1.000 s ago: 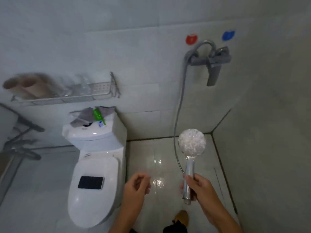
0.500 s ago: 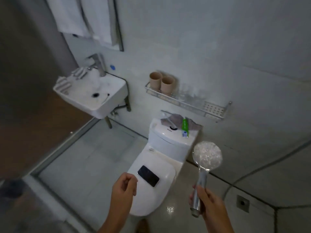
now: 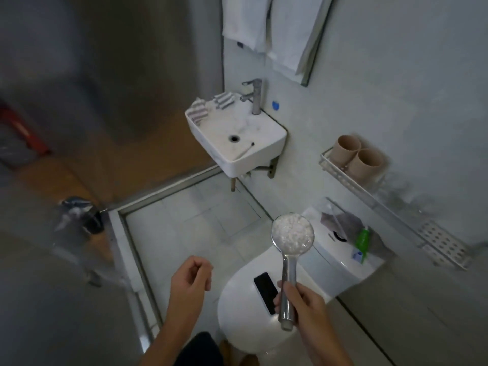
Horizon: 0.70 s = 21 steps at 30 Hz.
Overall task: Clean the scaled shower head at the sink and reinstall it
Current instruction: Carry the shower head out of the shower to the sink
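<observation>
Above the closed toilet lid (image 3: pixel 243 307), the right hand (image 3: pixel 303 305) grips the chrome handle of the shower head (image 3: pixel 292 235), fingers curled round it, holding it upright with its white, crusted face toward the camera. The left hand (image 3: pixel 191 280) hangs beside it holding nothing, fingers loosely curled. A black phone (image 3: pixel 265 290) lies on the lid. Further off, the white sink (image 3: pixel 237 136) is fixed to the wall with a tap (image 3: pixel 253 95) at its back and striped cloths (image 3: pixel 211 105) on its rim. A green tube (image 3: pixel 362 240) lies on the cistern, and two beige cups (image 3: pixel 356 157) stand on the wall shelf (image 3: pixel 390 210).
</observation>
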Tool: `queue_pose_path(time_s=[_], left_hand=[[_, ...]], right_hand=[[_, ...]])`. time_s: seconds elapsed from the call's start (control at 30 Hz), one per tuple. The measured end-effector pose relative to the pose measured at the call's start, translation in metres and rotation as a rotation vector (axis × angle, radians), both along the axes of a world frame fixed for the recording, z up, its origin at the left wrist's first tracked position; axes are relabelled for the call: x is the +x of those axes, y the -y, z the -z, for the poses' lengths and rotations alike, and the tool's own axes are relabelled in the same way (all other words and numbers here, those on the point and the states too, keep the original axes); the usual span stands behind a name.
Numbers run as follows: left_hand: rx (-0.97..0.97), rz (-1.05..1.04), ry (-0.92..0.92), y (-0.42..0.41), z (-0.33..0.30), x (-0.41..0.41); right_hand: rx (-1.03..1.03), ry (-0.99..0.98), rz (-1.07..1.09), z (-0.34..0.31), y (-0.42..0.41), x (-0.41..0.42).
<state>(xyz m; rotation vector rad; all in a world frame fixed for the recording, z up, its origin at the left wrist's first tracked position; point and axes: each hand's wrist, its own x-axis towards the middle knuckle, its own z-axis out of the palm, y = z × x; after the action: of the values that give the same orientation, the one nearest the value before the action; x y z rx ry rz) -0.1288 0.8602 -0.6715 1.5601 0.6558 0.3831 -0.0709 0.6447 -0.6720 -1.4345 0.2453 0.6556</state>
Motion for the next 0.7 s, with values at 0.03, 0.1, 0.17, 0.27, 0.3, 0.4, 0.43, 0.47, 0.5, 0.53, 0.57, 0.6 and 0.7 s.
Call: queue_pose_path(time_s=[0.03, 0.1, 0.17, 0.27, 0.3, 0.4, 0.43, 0.47, 0.5, 0.53, 0.57, 0.6, 0.7], left_hand=[[-0.004, -0.024, -0.004, -0.004, 0.002, 0.001], [-0.014, -0.057, -0.023, -0.013, 0.009, 0.005], [-0.024, -0.068, -0.047, -0.024, 0.013, 0.012], [-0.058, -0.079, -0.046, -0.048, 0.019, 0.032], [-0.069, -0.073, -0.052, -0.057, 0.023, 0.042], [-0.098, -0.048, -0.093, -0.09, 0.04, 0.08], [-0.108, -0.035, -0.104, -0.103, 0.045, 0.094], [-0.115, -0.017, -0.119, -0.119, 0.05, 0.109], [-0.119, 0.008, -0.134, -0.135, 0.054, 0.124], [-0.121, 0.032, -0.15, -0.153, 0.057, 0.14], [-0.126, 0.048, -0.164, -0.171, 0.057, 0.155], [-0.13, 0.058, -0.175, -0.19, 0.056, 0.169], [-0.128, 0.093, -0.184, -0.243, 0.046, 0.209]], right_hand=[[0.004, 0.009, -0.018, 0.0, -0.01, 0.006], [0.006, 0.018, -0.056, 0.003, -0.027, 0.019], [-0.004, 0.013, -0.078, 0.006, -0.043, 0.031], [-0.013, -0.008, -0.081, 0.01, -0.068, 0.051], [-0.017, -0.017, -0.074, 0.014, -0.077, 0.06], [-0.048, -0.037, -0.048, 0.026, -0.109, 0.089], [-0.054, -0.036, -0.032, 0.03, -0.122, 0.1], [-0.062, -0.033, -0.013, 0.034, -0.137, 0.112], [-0.075, -0.033, 0.005, 0.038, -0.152, 0.123], [-0.087, -0.038, 0.028, 0.042, -0.169, 0.134], [-0.091, -0.048, 0.05, 0.043, -0.186, 0.146], [-0.082, -0.054, 0.07, 0.045, -0.203, 0.157], [-0.047, -0.067, 0.117, 0.039, -0.258, 0.189]])
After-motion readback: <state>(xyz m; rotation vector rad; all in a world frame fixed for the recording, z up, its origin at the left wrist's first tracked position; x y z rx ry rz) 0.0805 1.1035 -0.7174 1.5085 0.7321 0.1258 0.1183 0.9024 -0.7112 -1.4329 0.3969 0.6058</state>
